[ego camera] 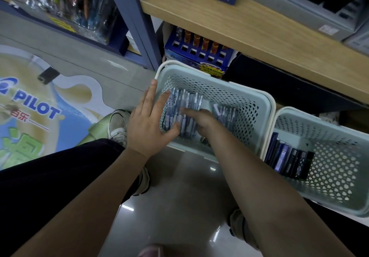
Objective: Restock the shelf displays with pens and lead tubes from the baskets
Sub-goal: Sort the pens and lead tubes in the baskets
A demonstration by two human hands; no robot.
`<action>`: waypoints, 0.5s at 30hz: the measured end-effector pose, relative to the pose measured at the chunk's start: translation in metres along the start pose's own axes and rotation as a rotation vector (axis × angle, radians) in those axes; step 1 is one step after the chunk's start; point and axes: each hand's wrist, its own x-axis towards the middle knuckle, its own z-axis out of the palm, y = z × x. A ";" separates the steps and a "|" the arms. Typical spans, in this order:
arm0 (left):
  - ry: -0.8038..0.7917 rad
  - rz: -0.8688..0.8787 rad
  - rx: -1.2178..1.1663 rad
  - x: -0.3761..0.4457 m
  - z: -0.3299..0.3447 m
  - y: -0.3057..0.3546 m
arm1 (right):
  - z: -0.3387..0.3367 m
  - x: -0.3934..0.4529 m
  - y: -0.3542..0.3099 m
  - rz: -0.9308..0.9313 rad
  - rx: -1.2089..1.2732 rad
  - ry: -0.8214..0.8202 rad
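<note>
A pale green perforated basket [247, 97] stands on the floor below the shelf and holds a bundle of clear pens [186, 101] with dark grips. My left hand [147, 121] reaches over the basket's left rim, fingers spread flat, thumb touching the pens. My right hand [201, 120] is down inside the basket, its fingers curled round the pens from the right. More clear pens [225, 113] lie to the right of it. A second basket [339, 157] at the right holds dark lead tubes [287, 161].
A wooden shelf [259, 31] runs overhead with a blue display box [199, 51] of orange-topped items beneath it and grey boxes [319, 1] on top. A blue upright post [135, 21] stands left. My shoes [117, 125] and dark trouser leg are on the glossy floor.
</note>
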 end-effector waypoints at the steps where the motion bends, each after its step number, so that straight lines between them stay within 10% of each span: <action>1: 0.000 -0.001 -0.003 0.000 -0.001 0.000 | 0.000 0.001 0.001 0.005 0.025 -0.024; 15: -0.009 0.002 0.049 -0.001 -0.002 0.000 | 0.007 -0.013 -0.002 -0.089 -0.040 -0.119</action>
